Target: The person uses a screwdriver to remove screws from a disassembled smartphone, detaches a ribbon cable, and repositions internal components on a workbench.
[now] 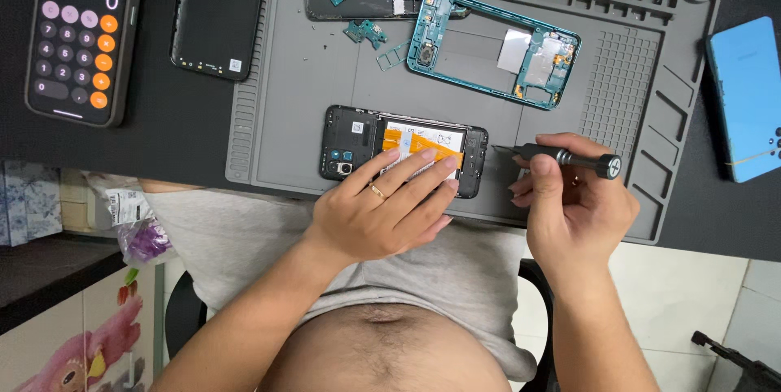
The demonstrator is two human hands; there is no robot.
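Two hands worked: left hand [382, 209] lay flat, steadying the opened black phone [404, 150]; right hand [573, 205] gripped a black screwdriver [561, 157]; back already off, screws seemingly remaining.

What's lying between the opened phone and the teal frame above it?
Nothing: the head view shows only bare grey mat between the opened phone and the teal frame.

Left hand [382, 213] flat, right hand [569, 205] clenched
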